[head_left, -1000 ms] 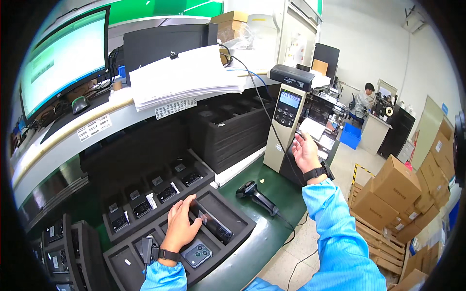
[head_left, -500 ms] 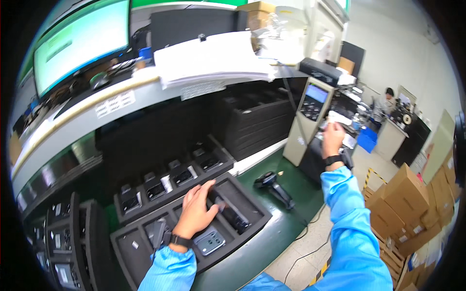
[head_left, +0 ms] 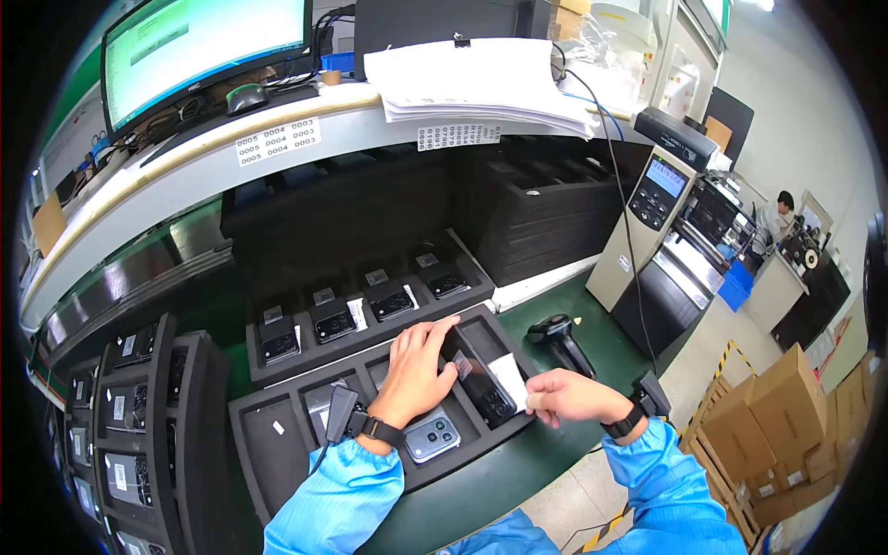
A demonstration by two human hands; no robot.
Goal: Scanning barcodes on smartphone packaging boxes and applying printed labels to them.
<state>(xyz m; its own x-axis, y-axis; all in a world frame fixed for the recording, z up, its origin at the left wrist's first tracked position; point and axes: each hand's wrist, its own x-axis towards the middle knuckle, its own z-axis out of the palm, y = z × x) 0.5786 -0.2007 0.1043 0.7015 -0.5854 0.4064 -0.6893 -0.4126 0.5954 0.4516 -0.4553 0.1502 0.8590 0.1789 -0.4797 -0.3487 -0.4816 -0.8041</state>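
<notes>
A: Position of the white rectangular paper slip (head_left: 508, 381)?
B: At the right end of the black foam tray (head_left: 264, 453), beside a glossy black phone (head_left: 483, 390).
A: Hands?
B: Right hand (head_left: 575, 397) pinches the slip's near corner. Left hand (head_left: 413, 375), fingers loosely spread, lies over tray's middle.
A: Nearby?
B: Black handheld scanner (head_left: 561, 344), green tabletop (head_left: 416, 516), off tray's right edge.
</notes>
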